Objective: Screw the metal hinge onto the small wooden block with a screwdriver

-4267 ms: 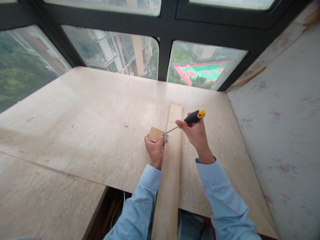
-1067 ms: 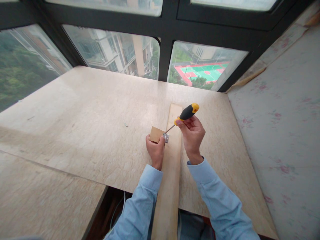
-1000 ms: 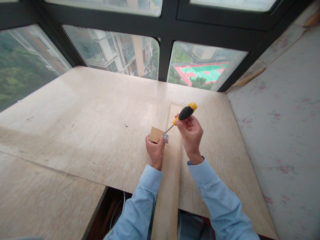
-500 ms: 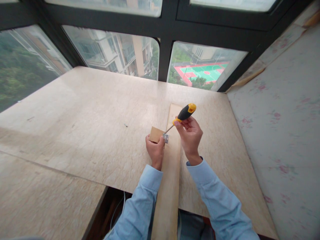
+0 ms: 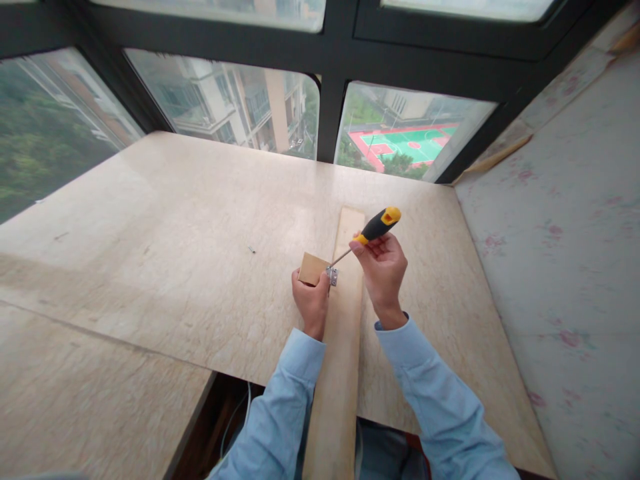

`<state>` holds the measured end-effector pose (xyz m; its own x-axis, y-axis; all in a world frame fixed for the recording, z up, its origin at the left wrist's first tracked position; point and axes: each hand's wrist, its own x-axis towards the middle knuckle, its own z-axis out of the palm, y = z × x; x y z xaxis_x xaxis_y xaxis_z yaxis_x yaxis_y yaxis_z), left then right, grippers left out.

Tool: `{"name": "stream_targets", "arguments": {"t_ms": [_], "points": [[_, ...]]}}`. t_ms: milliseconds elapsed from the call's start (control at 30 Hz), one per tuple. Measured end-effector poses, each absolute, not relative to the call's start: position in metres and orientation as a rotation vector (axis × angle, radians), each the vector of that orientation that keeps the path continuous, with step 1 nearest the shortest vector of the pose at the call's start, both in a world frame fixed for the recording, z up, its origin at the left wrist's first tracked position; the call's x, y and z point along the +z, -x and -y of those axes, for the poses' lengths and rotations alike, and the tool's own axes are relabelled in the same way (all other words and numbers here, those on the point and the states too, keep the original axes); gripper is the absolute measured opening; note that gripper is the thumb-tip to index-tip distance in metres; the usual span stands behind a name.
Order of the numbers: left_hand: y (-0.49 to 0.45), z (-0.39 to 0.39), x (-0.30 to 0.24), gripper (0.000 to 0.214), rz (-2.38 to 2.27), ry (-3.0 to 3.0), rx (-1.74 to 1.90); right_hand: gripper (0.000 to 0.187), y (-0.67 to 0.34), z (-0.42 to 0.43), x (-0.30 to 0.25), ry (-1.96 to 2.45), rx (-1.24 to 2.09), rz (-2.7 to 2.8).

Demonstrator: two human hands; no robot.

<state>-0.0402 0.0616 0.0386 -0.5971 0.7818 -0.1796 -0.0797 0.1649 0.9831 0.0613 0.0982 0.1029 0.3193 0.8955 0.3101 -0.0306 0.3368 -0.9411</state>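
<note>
My left hand (image 5: 313, 303) is closed around a small wooden block (image 5: 313, 268), its thumb lying by a metal hinge (image 5: 333, 276) at the block's right side. Between the fingertips of my right hand (image 5: 384, 270) is a screwdriver (image 5: 379, 227) with a black and yellow handle. Its shaft slants down to the left, and the tip meets the hinge near my left thumb. Any screw under the tip is too small to make out. Beneath the hinge runs a long wooden board (image 5: 336, 373), pointing away from me.
A small screw-like piece (image 5: 251, 250) lies on the marbled countertop (image 5: 200, 220) to the left. Dark window frames (image 5: 330, 120) border the far edge, and a flowered wall (image 5: 555, 267) closes the right side. At the front left is a dark gap (image 5: 220, 413) with a white cable.
The screwdriver's handle has tipped slightly to the right, and my right hand has shifted a little that way with it. My left hand, the block and the hinge stay nearly in place.
</note>
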Motion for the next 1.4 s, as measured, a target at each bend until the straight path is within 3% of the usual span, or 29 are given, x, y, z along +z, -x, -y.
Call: {"name": "stream_targets", "arguments": {"t_ms": [100,267,633,767,933,1067,1233,1400], "points": [[0.04,-0.061,0.038,0.036,-1.723,-0.664,1.521,0.032,-0.06,-0.098,0.105,0.962,0.837,1.09],[0.04,-0.061,0.039,0.037,-1.706,-0.659,1.522,0.052,-0.06,-0.1,0.103,0.949,0.826,1.114],[0.04,-0.061,0.035,0.037,-1.72,-0.67,1.524,0.042,-0.067,-0.102,0.104,0.954,0.819,1.048],[0.04,-0.061,0.033,0.037,-1.724,-0.667,1.521,0.052,-0.073,-0.102,0.113,0.865,0.791,1.075],[0.04,-0.061,0.035,0.037,-1.732,-0.656,1.514,0.032,-0.098,-0.104,0.125,1.066,0.709,0.996],[0.04,-0.06,0.036,0.037,-1.726,-0.667,1.511,0.032,-0.106,-0.103,0.126,1.405,0.81,1.313],[0.04,-0.059,0.038,0.039,-1.689,-0.669,1.541,0.02,-0.085,-0.105,0.112,1.589,0.651,1.745],[0.04,-0.057,0.04,0.042,-1.669,-0.67,1.535,0.02,-0.066,-0.105,0.1,1.77,0.664,1.913]]}}
